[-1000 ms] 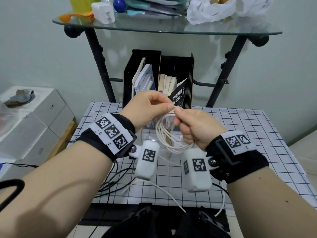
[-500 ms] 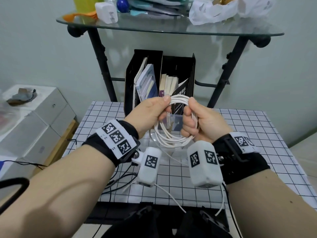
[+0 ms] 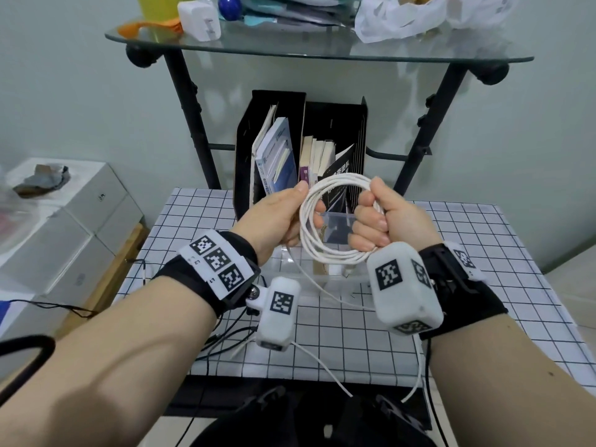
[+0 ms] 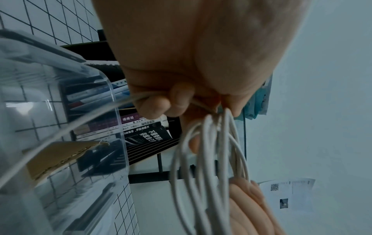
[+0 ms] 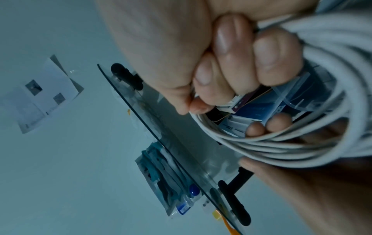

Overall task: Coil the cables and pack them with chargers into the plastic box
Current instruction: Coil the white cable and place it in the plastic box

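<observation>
A white cable [image 3: 325, 250] wound into several loops hangs in the air between my hands, above the clear plastic box [image 3: 335, 279] on the checked table. My left hand [image 3: 287, 214] holds the left side of the coil, thumb on top and fingers curled under the strands [image 4: 213, 159]. My right hand [image 3: 377, 217] grips the right side in a fist [image 5: 241, 63], the loops [image 5: 281, 149] passing through it. A loose tail of the cable [image 3: 325, 372] trails down past the table's front edge. A white charger [image 3: 200, 19] stands on the glass shelf above.
A black file holder [image 3: 274, 104] with books stands behind the box. The glass shelf [image 3: 322, 50] on black legs carries bags, a blue ball and clutter. White boxes [image 3: 64, 221] sit to the left. Black wires [image 3: 225, 340] lie on the table's left front.
Both hands rose with the coil. My right hand went from pinching the top of the loop to gripping its right side in a fist; my left shifted to the coil's left side.
</observation>
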